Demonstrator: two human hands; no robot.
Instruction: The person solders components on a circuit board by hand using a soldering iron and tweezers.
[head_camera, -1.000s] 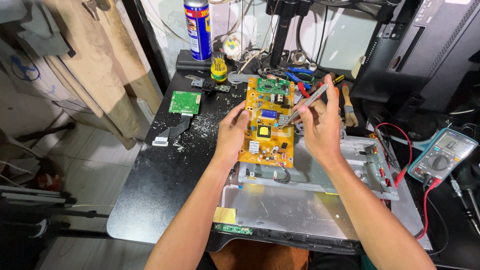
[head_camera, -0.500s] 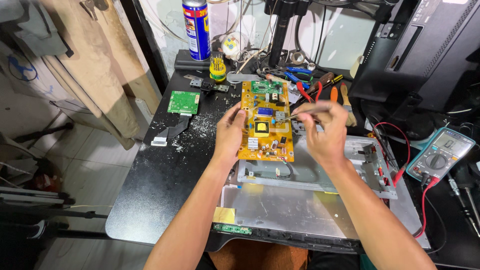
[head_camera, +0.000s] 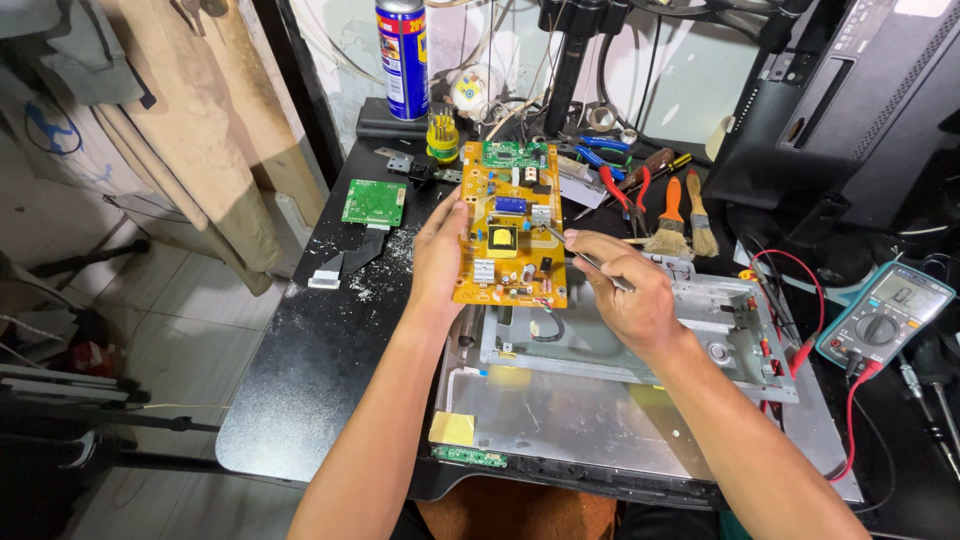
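The left hand (head_camera: 440, 255) clamps the left edge of the yellow circuit board (head_camera: 510, 225), and the right hand (head_camera: 625, 290), at its 4 o'clock, pinches a thin metal tool (head_camera: 575, 250) whose tip touches the board's middle. I judge the step is probing or picking at a component; the next move calls for a steady tip. The board is above the grey metal chassis (head_camera: 620, 340) on the worktop (head_camera: 320, 340), its long axis from 12 to 6 o'clock, its green end pointing to 12.

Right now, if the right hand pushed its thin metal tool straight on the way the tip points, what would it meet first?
Most likely the yellow circuit board. The right hand aims the thin metal tool up and left, its tip already at the board's right half, which the left hand holds. Depth is unclear, so contact cannot be confirmed.
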